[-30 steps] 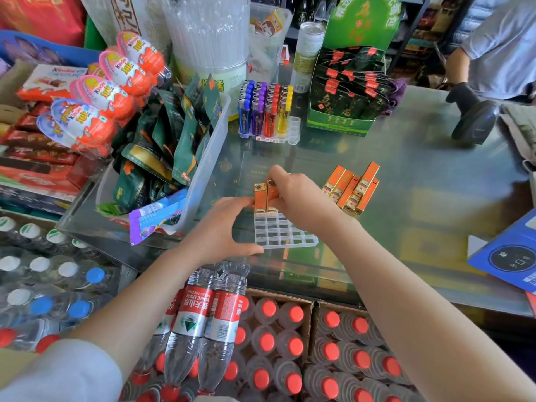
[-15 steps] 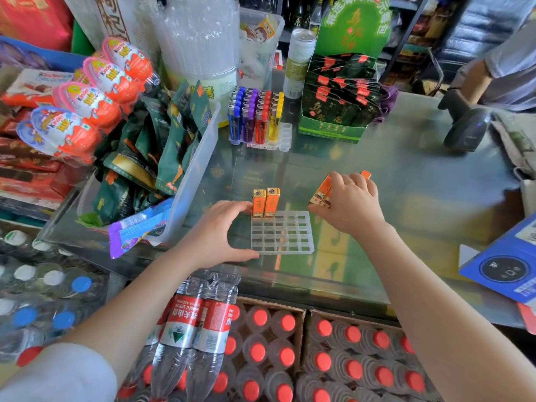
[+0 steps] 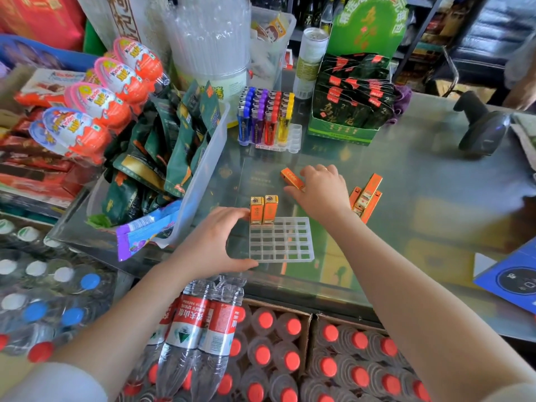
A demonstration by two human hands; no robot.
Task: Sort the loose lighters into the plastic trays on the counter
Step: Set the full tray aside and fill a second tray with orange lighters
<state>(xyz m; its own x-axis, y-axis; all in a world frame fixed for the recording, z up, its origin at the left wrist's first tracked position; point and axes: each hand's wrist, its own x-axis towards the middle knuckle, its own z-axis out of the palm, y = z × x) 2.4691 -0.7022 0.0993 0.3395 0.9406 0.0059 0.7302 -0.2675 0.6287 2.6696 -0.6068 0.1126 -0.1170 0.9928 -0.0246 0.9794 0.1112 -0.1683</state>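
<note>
glass counter (image 3: 406, 175) | left hands (image 3: 211, 245) steadies tray (image 3: 281, 239) | right hands (image 3: 324, 190) pinches orange lighter (image 3: 291, 177)

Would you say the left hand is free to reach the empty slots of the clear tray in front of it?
Probably yes. The left hand already rests against the left edge of the clear tray, nothing lies between them, and only two orange lighters stand in its far-left corner. The right hand, holding another lighter, is beyond the tray.
</note>
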